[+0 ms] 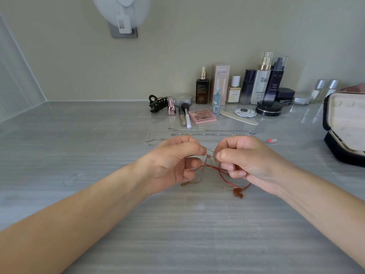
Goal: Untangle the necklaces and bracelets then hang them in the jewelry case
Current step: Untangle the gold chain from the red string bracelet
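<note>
Nearest me, under my hands, a red cord bracelet with a brown charm [238,192] is trailing onto the grey streaked tabletop [177,234]. My left hand [173,163] and right hand [248,161] are each pinching a thin gold-toned chain [208,156] tangled with that cord between them. Beyond my knuckles, silver chains [211,131] are lying straight. Far off to the right of my right hand, a black cream-lined jewelry case [343,123] is standing open.

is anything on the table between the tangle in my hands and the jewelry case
Nothing tall. Only a pink charm lies flat on the table between the tangle and the open jewelry case.
</note>
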`<state>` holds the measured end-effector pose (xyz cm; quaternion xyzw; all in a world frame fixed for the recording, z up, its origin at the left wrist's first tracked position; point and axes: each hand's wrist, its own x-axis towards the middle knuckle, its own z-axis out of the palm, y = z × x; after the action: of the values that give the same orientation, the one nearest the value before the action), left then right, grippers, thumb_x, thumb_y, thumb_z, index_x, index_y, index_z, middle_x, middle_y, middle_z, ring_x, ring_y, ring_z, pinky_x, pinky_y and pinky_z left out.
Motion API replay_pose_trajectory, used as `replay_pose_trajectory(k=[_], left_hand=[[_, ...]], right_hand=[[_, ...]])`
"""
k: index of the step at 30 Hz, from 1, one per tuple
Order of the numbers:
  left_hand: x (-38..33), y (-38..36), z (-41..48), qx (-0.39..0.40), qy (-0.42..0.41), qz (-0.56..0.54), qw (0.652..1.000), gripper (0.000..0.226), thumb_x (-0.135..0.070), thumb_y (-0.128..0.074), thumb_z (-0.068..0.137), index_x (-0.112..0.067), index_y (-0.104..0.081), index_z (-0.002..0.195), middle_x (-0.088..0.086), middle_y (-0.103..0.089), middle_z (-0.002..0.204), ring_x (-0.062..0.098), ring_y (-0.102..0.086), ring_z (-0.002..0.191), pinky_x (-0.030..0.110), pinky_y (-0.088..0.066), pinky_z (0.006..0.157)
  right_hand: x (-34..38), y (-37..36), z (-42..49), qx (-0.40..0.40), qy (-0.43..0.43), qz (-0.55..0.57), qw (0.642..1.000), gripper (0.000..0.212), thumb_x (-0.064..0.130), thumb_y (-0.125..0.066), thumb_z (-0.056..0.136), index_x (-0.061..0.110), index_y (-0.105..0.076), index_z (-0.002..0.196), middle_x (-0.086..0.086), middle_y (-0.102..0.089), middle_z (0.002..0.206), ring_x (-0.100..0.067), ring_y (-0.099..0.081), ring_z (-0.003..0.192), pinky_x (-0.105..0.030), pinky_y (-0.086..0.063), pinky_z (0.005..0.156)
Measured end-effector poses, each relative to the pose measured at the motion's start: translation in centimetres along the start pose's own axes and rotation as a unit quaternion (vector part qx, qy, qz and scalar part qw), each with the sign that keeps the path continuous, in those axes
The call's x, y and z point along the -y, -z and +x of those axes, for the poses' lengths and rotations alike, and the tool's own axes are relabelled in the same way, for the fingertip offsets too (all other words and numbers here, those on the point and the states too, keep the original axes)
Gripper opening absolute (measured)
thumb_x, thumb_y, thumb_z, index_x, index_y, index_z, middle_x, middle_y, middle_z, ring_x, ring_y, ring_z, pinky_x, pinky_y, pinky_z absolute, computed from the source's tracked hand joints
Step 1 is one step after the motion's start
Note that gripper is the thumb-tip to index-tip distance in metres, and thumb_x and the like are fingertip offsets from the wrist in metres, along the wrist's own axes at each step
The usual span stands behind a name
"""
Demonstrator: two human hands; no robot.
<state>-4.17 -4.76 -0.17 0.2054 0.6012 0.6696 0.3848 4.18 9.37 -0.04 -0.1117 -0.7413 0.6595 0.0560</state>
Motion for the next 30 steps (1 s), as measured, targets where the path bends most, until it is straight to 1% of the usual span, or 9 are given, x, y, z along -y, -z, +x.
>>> replay_pose_trajectory(k=[2,8,10,13,16,19,21,24,30], left_hand=[[0.0,0.12,0.09,0.001,-0.001,-0.017,1.0,0.032,0.002,-0.05,0.083,-0.016,-0.048,0.057,-0.005,-0.06,0.062,0.007,-0.04,0.045,0.017,-0.022,0.041],[0.15,0.2,0.13,0.031,0.015,-0.045,0.998,0.027,0.001,-0.054,0.077,-0.017,-0.047,0.059,-0.004,-0.059,0.061,0.008,-0.037,0.044,0.018,-0.021,0.041],[0.19,0.31,0.14,0.05,0.021,-0.057,0.997,0.018,-0.003,-0.053,0.069,-0.019,-0.046,0.063,-0.004,-0.056,0.061,0.008,-0.037,0.044,0.017,-0.022,0.041],[0.16,0.47,0.18,0.065,0.029,-0.061,0.996,0.018,-0.006,-0.049,0.065,-0.021,-0.043,0.072,-0.005,-0.054,0.06,0.008,-0.036,0.043,0.019,-0.022,0.042],[0.24,0.46,0.23,0.068,0.026,-0.039,0.997,0.018,-0.006,-0.047,0.065,-0.021,-0.042,0.074,-0.002,-0.055,0.067,0.008,-0.035,0.043,0.02,-0.022,0.042],[0.39,0.42,0.38,0.035,-0.006,0.008,0.999,0.018,-0.004,-0.048,0.065,-0.02,-0.044,0.073,0.006,-0.048,0.085,0.009,-0.036,0.044,0.021,-0.019,0.044],[0.48,0.39,0.42,0.026,-0.03,0.029,0.999,0.018,-0.004,-0.05,0.066,-0.019,-0.046,0.074,0.003,-0.051,0.08,0.009,-0.036,0.044,0.021,-0.021,0.043],[0.54,0.5,0.46,0.031,-0.048,0.041,0.998,0.019,-0.004,-0.051,0.066,-0.02,-0.046,0.075,-0.005,-0.054,0.063,0.008,-0.037,0.045,0.02,-0.022,0.042],[0.03,0.93,0.43,0.033,-0.04,-0.017,0.999,0.018,-0.005,-0.048,0.066,-0.022,-0.046,0.073,-0.007,-0.051,0.061,0.008,-0.037,0.045,0.019,-0.024,0.041]], right_hand=[[0.08,-0.04,0.06,-0.013,0.0,0.032,0.999,0.022,-0.011,-0.047,0.079,0.005,-0.05,0.064,-0.009,-0.039,0.06,-0.008,-0.031,0.043,-0.016,-0.017,0.036],[0.11,-0.17,0.12,-0.001,-0.013,0.116,0.993,0.028,-0.013,-0.04,0.08,0.008,-0.043,0.062,0.002,-0.045,0.043,-0.004,-0.034,0.036,-0.014,-0.015,0.031],[0.11,-0.21,0.07,0.001,-0.013,0.119,0.993,0.028,-0.014,-0.039,0.08,0.009,-0.042,0.063,0.002,-0.05,0.043,-0.003,-0.035,0.035,-0.013,-0.016,0.031],[0.08,-0.25,0.05,0.005,-0.021,0.122,0.992,0.027,-0.013,-0.041,0.081,0.008,-0.043,0.064,-0.004,-0.054,0.051,-0.004,-0.035,0.035,-0.013,-0.017,0.031],[-0.01,-0.31,0.09,0.007,-0.028,0.159,0.987,0.027,-0.011,-0.04,0.083,0.008,-0.041,0.064,-0.006,-0.05,0.053,-0.004,-0.034,0.033,-0.013,-0.017,0.03],[-0.05,-0.29,0.06,0.004,-0.032,0.223,0.974,0.027,-0.009,-0.039,0.083,0.01,-0.041,0.063,-0.006,-0.05,0.058,-0.003,-0.034,0.032,-0.012,-0.017,0.03],[-0.11,-0.22,0.05,0.01,-0.041,0.25,0.967,0.027,-0.007,-0.037,0.083,0.011,-0.041,0.063,-0.004,-0.054,0.056,-0.003,-0.032,0.032,-0.013,-0.015,0.032],[-0.22,-0.07,0.07,0.04,-0.051,0.212,0.975,0.025,-0.002,-0.035,0.083,0.015,-0.04,0.066,0.0,-0.048,0.049,-0.004,-0.027,0.031,-0.017,-0.011,0.037],[-0.5,0.38,0.08,0.057,-0.011,0.055,0.997,0.012,0.006,-0.051,0.075,0.014,-0.047,0.068,0.006,-0.035,0.048,-0.005,-0.021,0.037,-0.017,-0.01,0.04]])
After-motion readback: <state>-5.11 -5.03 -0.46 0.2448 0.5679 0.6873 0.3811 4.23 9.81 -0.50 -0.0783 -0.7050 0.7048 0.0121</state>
